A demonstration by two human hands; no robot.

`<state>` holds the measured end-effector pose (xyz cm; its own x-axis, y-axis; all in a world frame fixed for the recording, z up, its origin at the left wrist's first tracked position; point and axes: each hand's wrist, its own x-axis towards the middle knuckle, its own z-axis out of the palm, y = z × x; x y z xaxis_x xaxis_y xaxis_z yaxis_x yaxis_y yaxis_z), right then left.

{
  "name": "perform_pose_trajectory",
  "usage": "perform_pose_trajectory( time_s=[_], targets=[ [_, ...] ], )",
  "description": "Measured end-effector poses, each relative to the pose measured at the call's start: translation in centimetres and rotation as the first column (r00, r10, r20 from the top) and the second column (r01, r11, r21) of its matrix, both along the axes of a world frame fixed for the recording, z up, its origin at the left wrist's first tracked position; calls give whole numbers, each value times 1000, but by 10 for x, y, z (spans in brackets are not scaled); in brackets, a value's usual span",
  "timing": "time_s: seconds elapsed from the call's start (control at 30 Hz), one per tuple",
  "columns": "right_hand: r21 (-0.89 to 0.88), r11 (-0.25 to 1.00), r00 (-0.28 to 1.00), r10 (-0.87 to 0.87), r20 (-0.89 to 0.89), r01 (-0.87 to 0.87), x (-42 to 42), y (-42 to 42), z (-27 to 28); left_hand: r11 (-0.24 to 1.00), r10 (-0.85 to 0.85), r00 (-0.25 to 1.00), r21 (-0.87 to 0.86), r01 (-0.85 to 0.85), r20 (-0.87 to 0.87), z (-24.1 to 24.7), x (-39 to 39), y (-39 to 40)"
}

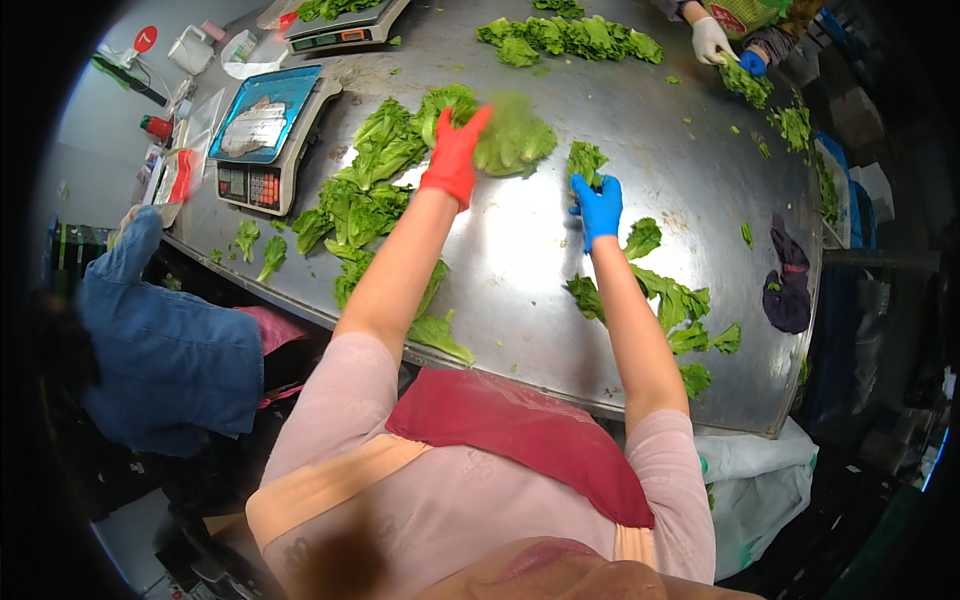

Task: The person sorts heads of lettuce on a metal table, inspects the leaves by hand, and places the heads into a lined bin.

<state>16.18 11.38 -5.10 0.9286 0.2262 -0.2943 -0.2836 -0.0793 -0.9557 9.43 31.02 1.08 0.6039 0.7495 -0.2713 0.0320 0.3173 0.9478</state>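
My left hand (pixel 454 157), in a red glove, reaches over the steel table with its thumb and fingers apart. Just right of its fingertips is a motion-blurred bunch of lettuce (pixel 514 142). More lettuce leaves (pixel 386 142) lie heaped beyond and left of that hand, running back toward the near edge. In a blue glove, my right hand (pixel 600 210) has its fingers curled around the base of a small lettuce leaf (pixel 585 160). Loose lettuce leaves (pixel 671 296) are scattered beside and partly behind my right forearm.
A digital scale (pixel 259 142) with a blue pan stands at left; a second scale (pixel 341 30) is farther back. A lettuce row (pixel 577 37) lies at the far side. Top right, another person's gloved hands (pixel 712 41) hold lettuce. A dark glove (pixel 787 285) lies near the right edge.
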Motion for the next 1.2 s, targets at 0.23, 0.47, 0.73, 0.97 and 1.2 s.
perform_pose_trajectory(
  time_s=[0.23, 0.47, 0.73, 0.97, 1.2],
  targets=[
    [-48, 981, 981, 183, -57, -186, 25, 70, -57, 568, -379, 825, 599, 564, -418, -61, 33, 66],
    [60, 984, 983, 174, -63, -170, -24, 31, -30, 631, -363, 872, 601, 490, -330, 23, -80, 96],
    [64, 523, 446, 780, -439, -850, -161, 47, -8, 915, -126, 825, 257, 311, -552, 7, -299, 84],
    [54, 681, 671, 729, -133, -730, -186, 66, -30, 781, -222, 870, 454, 429, -440, -49, -279, 22],
    [-106, 891, 894, 426, -142, -442, -88, -25, -23, 606, -215, 908, 680, 412, -359, -60, -181, -49]
  ],
)
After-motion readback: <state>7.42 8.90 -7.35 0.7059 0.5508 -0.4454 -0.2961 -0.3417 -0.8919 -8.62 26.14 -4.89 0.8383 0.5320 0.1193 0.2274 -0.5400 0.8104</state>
